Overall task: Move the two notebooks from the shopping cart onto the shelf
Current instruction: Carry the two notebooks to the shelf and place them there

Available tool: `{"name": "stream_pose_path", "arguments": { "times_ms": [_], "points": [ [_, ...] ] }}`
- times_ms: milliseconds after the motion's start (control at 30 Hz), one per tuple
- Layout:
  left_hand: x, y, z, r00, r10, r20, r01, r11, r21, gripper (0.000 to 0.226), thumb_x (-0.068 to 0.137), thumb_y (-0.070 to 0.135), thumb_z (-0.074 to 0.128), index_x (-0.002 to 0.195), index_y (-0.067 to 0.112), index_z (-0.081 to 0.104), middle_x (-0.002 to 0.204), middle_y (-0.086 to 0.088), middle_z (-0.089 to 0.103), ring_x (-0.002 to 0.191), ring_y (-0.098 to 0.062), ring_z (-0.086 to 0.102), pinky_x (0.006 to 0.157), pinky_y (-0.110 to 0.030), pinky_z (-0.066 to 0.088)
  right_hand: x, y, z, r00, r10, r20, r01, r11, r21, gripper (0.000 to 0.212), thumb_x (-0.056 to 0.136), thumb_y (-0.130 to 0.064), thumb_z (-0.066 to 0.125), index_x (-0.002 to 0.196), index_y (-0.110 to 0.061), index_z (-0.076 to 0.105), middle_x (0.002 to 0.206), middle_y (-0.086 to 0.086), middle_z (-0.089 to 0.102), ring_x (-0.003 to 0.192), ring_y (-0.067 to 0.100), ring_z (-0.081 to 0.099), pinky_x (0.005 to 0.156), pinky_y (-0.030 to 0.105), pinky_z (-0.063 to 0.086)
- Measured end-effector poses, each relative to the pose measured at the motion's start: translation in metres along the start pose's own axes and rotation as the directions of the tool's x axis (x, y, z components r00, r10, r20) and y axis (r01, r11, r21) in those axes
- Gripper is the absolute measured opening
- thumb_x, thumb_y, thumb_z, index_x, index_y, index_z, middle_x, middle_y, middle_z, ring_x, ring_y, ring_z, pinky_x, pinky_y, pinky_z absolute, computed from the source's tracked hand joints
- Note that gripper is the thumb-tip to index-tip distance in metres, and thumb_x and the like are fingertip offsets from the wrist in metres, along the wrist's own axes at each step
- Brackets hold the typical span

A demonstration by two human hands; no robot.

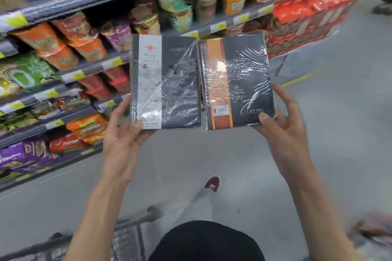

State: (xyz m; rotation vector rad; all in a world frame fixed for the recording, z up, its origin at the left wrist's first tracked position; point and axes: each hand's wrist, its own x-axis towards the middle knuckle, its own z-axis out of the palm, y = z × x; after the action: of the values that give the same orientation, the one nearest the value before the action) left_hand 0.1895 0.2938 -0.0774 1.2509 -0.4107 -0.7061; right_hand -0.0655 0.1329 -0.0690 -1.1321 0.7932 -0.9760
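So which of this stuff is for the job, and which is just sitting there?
For the job:
- notebook with white band, in the left hand
- notebook with orange band, in the right hand
- shopping cart
- shelf

Just there:
- snack bags
- cup noodles
- red packs

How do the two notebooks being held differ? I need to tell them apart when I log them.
The left notebook has a white printed band down its left side; the right notebook has an orange band there. The left hand grips the first at its bottom-left corner, the right hand the second at its bottom-right. Both are dark-covered, wrapped in clear plastic, similar in size and held side by side.
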Motion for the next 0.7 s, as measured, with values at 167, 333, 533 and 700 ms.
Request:
{"name": "stream_pose_path", "arguments": {
  "times_ms": [167,333,533,700],
  "points": [
    [0.085,-0.019,0.083,0.987,-0.033,0.158,0.033,0.999,0.006,0.058,0.097,-0.010,0.043,0.151,0.010,0.037,0.126,-0.001,0.069,0.109,-0.018,0.067,0.085,-0.035,0.059,0.068,-0.013,-0.040,0.986,-0.048,-0.158,0.046,0.999,-0.015,0.061,0.097,0.013,0.048,0.148,-0.021,0.043,0.115,0.011,0.073,0.102,0.024,0.069,0.097,0.044,0.055],
    [0.152,-0.035,0.179,0.954,-0.098,0.284,0.094,0.995,0.028,0.053,0.098,-0.010,0.043,0.145,0.014,0.043,0.124,0.002,0.070,0.102,-0.013,0.071,0.077,-0.027,0.059,0.121,-0.028,-0.091,0.949,-0.085,-0.302,0.089,0.996,0.000,0.060,0.098,0.011,0.049,0.147,-0.022,0.043,0.120,0.012,0.073,0.104,0.025,0.069,0.095,0.040,0.056],
    [0.201,-0.064,0.313,0.854,-0.185,0.486,0.158,0.983,0.097,0.051,0.097,-0.010,0.044,0.137,0.021,0.051,0.128,-0.001,0.068,0.103,-0.011,0.070,0.079,-0.026,0.059,0.146,-0.045,-0.178,0.829,-0.124,-0.545,0.137,0.990,-0.017,0.060,0.098,0.010,0.051,0.147,-0.023,0.043,0.117,0.013,0.074,0.103,0.027,0.070,0.091,0.038,0.057],
    [0.210,-0.107,0.429,0.735,-0.252,0.629,0.207,0.967,0.146,0.054,0.096,-0.009,0.047,0.144,0.016,0.048,0.136,-0.007,0.064,0.115,-0.018,0.065,0.090,-0.031,0.057,0.147,-0.061,-0.260,0.692,-0.163,-0.703,0.187,0.981,-0.043,0.062,0.098,0.011,0.050,0.147,-0.026,0.044,0.119,0.015,0.072,0.106,0.032,0.068,0.096,0.045,0.056]
  ]
}}
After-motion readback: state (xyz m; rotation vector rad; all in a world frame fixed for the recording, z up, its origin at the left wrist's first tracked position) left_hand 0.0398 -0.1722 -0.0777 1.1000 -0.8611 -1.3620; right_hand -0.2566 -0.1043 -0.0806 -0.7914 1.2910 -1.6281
